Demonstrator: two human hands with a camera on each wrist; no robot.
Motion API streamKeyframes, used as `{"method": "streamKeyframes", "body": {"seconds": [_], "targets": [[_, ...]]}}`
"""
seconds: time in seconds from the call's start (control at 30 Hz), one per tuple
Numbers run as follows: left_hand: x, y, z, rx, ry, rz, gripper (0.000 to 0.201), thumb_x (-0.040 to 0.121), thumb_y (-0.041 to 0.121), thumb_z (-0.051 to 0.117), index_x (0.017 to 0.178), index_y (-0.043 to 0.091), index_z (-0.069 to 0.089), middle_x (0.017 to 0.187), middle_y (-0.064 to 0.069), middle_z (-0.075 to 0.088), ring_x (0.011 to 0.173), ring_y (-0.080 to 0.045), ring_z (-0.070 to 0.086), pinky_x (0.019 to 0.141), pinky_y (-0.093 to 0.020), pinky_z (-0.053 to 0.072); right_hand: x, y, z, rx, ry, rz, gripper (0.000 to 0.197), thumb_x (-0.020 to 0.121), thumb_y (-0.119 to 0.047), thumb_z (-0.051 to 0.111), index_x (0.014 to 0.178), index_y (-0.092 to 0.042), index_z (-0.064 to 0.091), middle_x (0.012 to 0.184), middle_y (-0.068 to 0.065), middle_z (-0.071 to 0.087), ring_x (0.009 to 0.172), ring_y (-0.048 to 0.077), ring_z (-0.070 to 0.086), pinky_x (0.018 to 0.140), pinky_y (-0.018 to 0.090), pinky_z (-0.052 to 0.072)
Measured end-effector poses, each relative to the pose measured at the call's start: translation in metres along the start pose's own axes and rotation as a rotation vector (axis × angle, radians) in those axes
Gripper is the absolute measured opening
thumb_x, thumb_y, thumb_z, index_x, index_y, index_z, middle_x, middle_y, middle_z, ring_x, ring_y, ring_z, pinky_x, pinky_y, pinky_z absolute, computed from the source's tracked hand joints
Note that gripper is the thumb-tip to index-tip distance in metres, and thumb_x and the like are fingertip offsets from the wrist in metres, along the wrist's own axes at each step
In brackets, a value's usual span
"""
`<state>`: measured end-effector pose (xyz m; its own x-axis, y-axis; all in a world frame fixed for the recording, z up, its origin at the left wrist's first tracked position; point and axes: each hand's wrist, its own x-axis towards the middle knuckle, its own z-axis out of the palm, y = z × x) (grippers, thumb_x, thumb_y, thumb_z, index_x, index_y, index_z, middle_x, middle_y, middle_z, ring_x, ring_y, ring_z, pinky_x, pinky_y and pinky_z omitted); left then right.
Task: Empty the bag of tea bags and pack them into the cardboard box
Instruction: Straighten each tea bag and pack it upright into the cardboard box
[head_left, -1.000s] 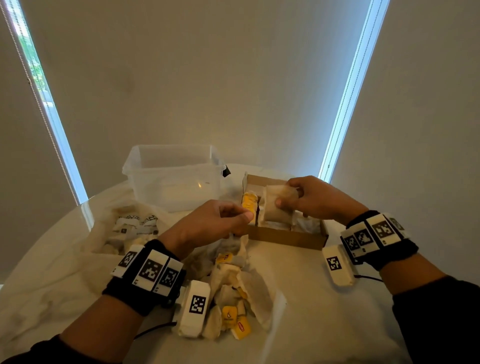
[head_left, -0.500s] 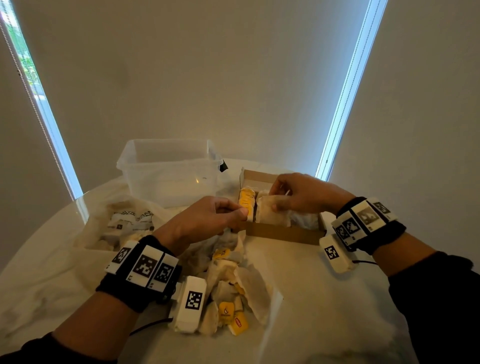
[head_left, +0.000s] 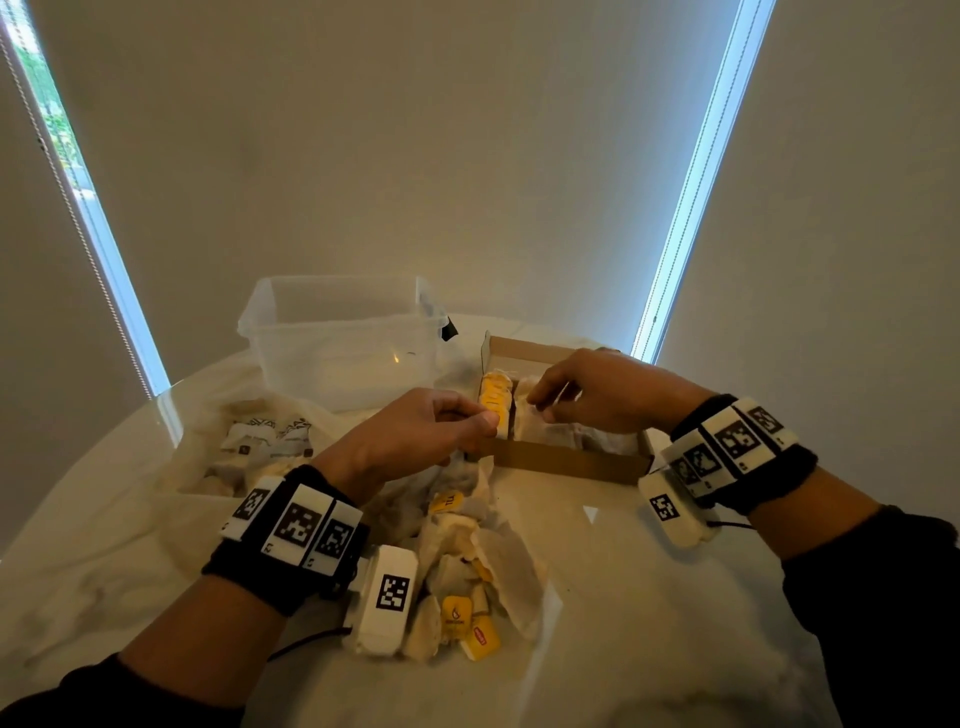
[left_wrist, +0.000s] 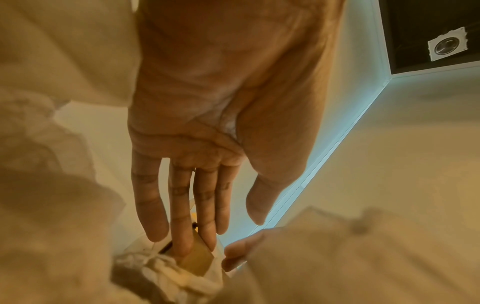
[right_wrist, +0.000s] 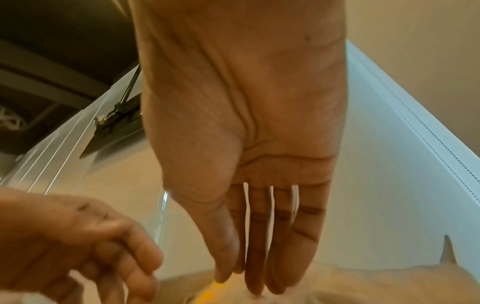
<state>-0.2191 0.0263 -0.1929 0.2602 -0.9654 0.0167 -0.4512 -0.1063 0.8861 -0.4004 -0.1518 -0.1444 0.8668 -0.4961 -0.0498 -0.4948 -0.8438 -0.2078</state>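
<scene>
Change: since the earlier head frames the right hand (head_left: 597, 395) has come down with its pale tea bag, which now stands low in the cardboard box (head_left: 566, 460).
Bag: the emptied bag (head_left: 208, 452) lies crumpled at the left of the table.
Loose pile: many tea bags (head_left: 467, 587) lie before the box, near the left wrist.
Left hand: the left hand (head_left: 421, 431) rests at the box's left corner; fingers (left_wrist: 182, 226) nearly straight, tips touching the cardboard edge, gripping nothing.
Key relation: the pile is nearer to the left hand; the free slot lies just under the right fingertips.
Packed row: yellow-tagged bags (head_left: 491, 400) stand upright at the box's left end.
Right fingers: fingers (right_wrist: 257, 257) extended downward, pressing on the bag.
</scene>
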Motion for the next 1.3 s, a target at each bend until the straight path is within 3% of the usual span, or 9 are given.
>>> {"method": "streamKeyframes", "body": {"seconds": [0.1, 0.27, 0.47, 0.57, 0.7, 0.83, 1.0, 1.1, 1.3], "targets": [[-0.003, 0.005, 0.001, -0.01, 0.003, -0.003, 0.029, 0.102, 0.047, 0.066, 0.12, 0.026, 0.076, 0.107, 0.008, 0.082, 0.102, -0.007, 0.076, 0.099, -0.039, 0.06, 0.001, 0.0, 0.007, -0.081, -0.105, 0.041, 0.033, 0.103, -0.029, 0.068, 0.136, -0.032, 0.071, 0.13, -0.011, 0.072, 0.113, 0.01, 0.064, 0.104, 0.032, 0.049], [-0.011, 0.026, -0.008, -0.004, 0.113, 0.045, 0.029, 0.103, 0.042, 0.067, 0.124, 0.023, 0.074, 0.111, 0.008, 0.079, 0.103, -0.008, 0.075, 0.094, -0.036, 0.061, -0.01, -0.019, -0.013, 0.057, 0.043, -0.043, 0.026, 0.098, -0.033, 0.075, 0.124, -0.033, 0.074, 0.119, -0.016, 0.073, 0.106, 0.004, 0.066, 0.102, 0.037, 0.055], [-0.033, 0.057, -0.028, 0.086, 0.239, 0.147, 0.022, 0.103, 0.045, 0.066, 0.114, 0.029, 0.075, 0.102, 0.013, 0.08, 0.089, -0.004, 0.075, 0.076, -0.024, 0.053, -0.054, -0.073, -0.017, 0.035, -0.405, -0.07, 0.05, 0.085, -0.074, 0.068, 0.113, -0.033, 0.069, 0.108, -0.009, 0.076, 0.096, 0.011, 0.073, 0.089, 0.032, 0.06], [-0.047, 0.068, -0.037, 0.386, 0.094, 0.113, 0.029, 0.097, 0.057, 0.068, 0.114, 0.033, 0.073, 0.102, 0.016, 0.076, 0.09, 0.0, 0.07, 0.077, -0.021, 0.05, -0.064, -0.088, 0.01, -0.026, -0.537, -0.04, 0.061, 0.08, -0.078, 0.071, 0.11, -0.027, 0.062, 0.099, 0.0, 0.079, 0.088, 0.016, 0.079, 0.085, 0.037, 0.064], [-0.057, 0.068, -0.031, 0.84, -0.27, -0.044, 0.075, 0.079, 0.078, 0.073, 0.141, 0.041, 0.057, 0.135, 0.02, 0.061, 0.117, -0.007, 0.061, 0.096, -0.033, 0.053, -0.059, -0.084, 0.022, -0.08, -0.463, -0.069, 0.028, 0.096, -0.041, 0.075, 0.113, -0.023, 0.062, 0.104, 0.005, 0.078, 0.091, 0.021, 0.077, 0.087, 0.039, 0.063], [-0.053, 0.055, -0.008, 0.952, -0.435, -0.156, 0.08, 0.084, 0.061, 0.082, 0.153, 0.042, 0.046, 0.151, 0.011, 0.053, 0.124, -0.015, 0.057, 0.1, -0.037, 0.051, -0.057, -0.076, -0.001, -0.112, -0.449, -0.052, 0.037, 0.093, -0.046, 0.078, 0.123, -0.028, 0.066, 0.114, -0.003, 0.073, 0.105, 0.02, 0.071, 0.097, 0.039, 0.06], [-0.045, 0.052, -0.014, 0.814, -0.386, -0.116, 0.095, 0.075, 0.058, 0.09, 0.154, 0.038, 0.041, 0.148, 0.013, 0.056, 0.125, -0.014, 0.059, 0.107, -0.04, 0.051, -0.058, -0.092, 0.009, 0.031, -0.136, -0.182, 0.033, 0.096, -0.05, 0.073, 0.124, -0.033, 0.066, 0.107, -0.01, 0.071, 0.096, 0.008, 0.066, 0.089, 0.031, 0.055], [-0.055, 0.062, -0.038, 0.768, -0.307, -0.067, 0.099, 0.073, 0.065, 0.088, 0.156, 0.042, 0.039, 0.146, 0.019, 0.054, 0.128, -0.009, 0.054, 0.109, -0.039, 0.049, -0.048, -0.094, 0.034, -0.033, -0.202, -0.239, 0.033, 0.101, -0.045, 0.068, 0.129, -0.029, 0.065, 0.115, -0.007, 0.069, 0.101, 0.011, 0.064, 0.092, 0.032, 0.056], [-0.08, 0.036, -0.111, 0.818, -0.14, -0.258, 0.053, 0.08, 0.052, 0.089, 0.126, 0.043, 0.065, 0.125, 0.011, 0.063, 0.106, -0.006, 0.062, 0.091, -0.039, 0.062, -0.045, -0.066, 0.009, 0.278, 0.022, -0.16, 0.015, 0.099, -0.042, 0.072, 0.111, -0.033, 0.068, 0.098, -0.013, 0.072, 0.083, 0.0, 0.071, 0.073, 0.016, 0.051]]}}
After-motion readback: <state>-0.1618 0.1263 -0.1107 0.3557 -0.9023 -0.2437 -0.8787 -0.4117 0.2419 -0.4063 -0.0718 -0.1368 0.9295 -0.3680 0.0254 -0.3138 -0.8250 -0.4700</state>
